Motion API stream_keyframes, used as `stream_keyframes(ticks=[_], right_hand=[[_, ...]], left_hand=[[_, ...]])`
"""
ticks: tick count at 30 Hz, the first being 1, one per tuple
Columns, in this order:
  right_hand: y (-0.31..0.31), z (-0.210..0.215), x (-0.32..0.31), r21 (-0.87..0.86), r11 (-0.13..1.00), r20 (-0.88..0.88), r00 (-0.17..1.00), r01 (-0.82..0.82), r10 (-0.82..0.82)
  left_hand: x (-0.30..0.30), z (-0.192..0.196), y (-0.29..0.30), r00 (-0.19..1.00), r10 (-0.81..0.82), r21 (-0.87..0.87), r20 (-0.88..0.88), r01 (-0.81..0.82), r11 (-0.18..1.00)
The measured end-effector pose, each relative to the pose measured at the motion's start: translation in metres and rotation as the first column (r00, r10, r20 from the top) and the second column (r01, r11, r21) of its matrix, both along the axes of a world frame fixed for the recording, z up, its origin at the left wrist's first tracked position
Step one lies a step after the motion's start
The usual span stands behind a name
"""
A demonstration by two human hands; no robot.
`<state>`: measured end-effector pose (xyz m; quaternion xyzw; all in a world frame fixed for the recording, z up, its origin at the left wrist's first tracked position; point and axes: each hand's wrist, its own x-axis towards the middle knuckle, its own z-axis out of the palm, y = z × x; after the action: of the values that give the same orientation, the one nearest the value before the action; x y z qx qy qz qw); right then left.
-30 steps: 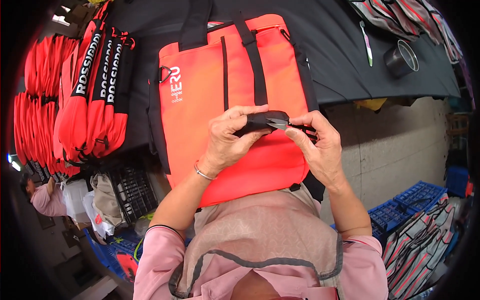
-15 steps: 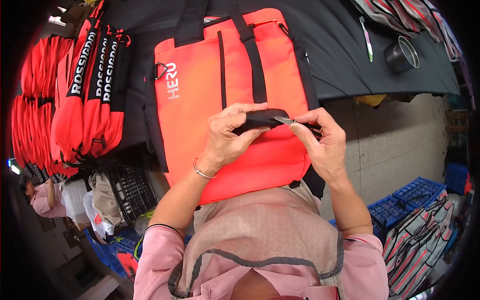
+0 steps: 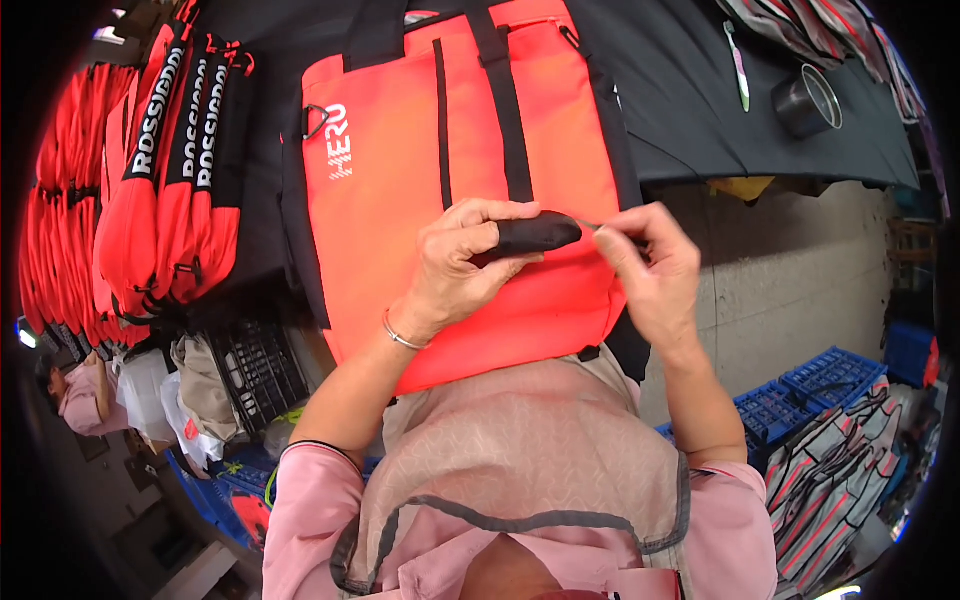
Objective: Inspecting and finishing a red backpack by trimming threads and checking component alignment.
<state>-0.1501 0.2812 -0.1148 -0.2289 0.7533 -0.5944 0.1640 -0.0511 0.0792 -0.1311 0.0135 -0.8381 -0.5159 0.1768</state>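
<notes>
Head view: a worker's left hand point(image 3: 455, 262) is clamped around a black strap end point(image 3: 530, 236) held against the front of an orange bag point(image 3: 420, 230) on the dark table point(image 3: 690, 110). Just to its right, the right hand point(image 3: 650, 262) pinches a thin metal tool point(image 3: 592, 226) whose tip touches the strap's end. The job looks best done with the strap kept taut and the tip worked close to the fabric, clear of the left thumb. Beyond the right hand lie a dark cup point(image 3: 808, 100) and a pen point(image 3: 737, 68); left of the left hand hang orange pouches point(image 3: 150, 190). Against half a second ago, the right hand has drawn slightly away from the strap, exposing more of the tool.
</notes>
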Motion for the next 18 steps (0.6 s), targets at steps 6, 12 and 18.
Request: stream_keyframes(ticks=[6,12,18], right_hand=[[0.016,0.003,-0.007,-0.115,0.986,0.387,0.919,0.123,-0.07],[0.025,-0.007,0.011,0.011,0.999,0.472,0.881,-0.049,0.038],[0.026,-0.01,0.026,-0.007,1.0,0.463,0.886,-0.028,0.028]], left_hand=[[0.039,0.007,0.021,0.977,-0.166,-0.508,0.135,0.212,0.835],[0.059,-0.009,0.038,0.991,0.132,-0.503,0.032,-0.098,0.859],[0.12,-0.011,0.054,0.845,0.112,0.548,0.523,-0.434,0.715]])
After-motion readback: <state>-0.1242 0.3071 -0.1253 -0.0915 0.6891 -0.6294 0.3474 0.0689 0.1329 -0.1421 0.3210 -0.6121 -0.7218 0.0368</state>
